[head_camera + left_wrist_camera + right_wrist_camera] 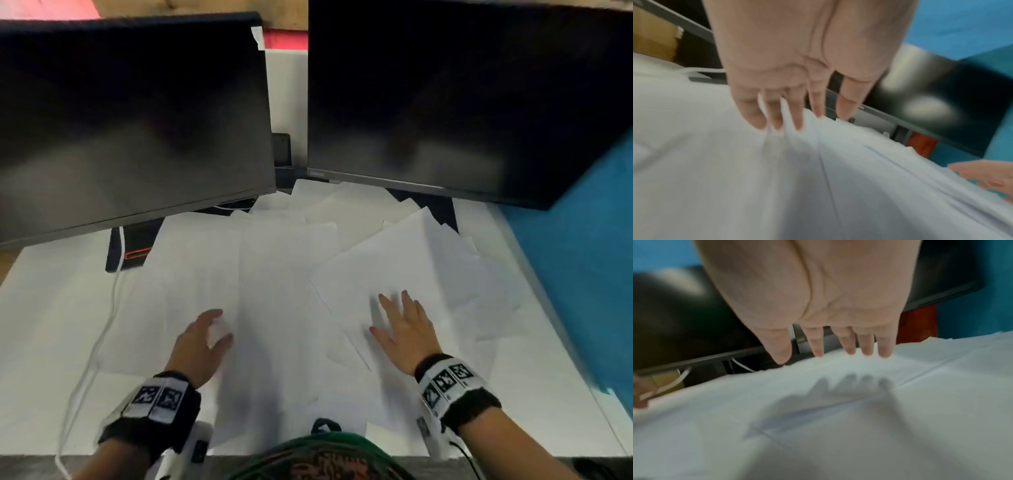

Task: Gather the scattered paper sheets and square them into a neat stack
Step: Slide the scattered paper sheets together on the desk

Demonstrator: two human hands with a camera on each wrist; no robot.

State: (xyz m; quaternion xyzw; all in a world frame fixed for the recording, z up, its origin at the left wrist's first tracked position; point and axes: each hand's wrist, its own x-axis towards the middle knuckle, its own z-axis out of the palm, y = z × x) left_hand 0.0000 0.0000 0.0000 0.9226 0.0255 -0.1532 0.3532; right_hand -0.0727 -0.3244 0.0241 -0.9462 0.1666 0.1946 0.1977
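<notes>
Several white paper sheets (284,267) lie fanned and overlapping across the white desk (44,308), reaching back under the monitors. One large sheet (411,260) lies tilted at the right. My left hand (215,329) is on the sheets left of centre; in the left wrist view its fingertips (777,120) press into the paper (818,178), which ridges up around them. My right hand (394,315) is spread flat with straight fingers (865,348) just over the tilted sheet (838,418), and its shadow falls on the paper.
Two black monitors (130,120) (462,96) stand close behind the sheets. A black stand base (133,246) with a red stripe sits at back left. A white cable (102,325) runs down the desk's left side. A blue partition (582,257) borders the right.
</notes>
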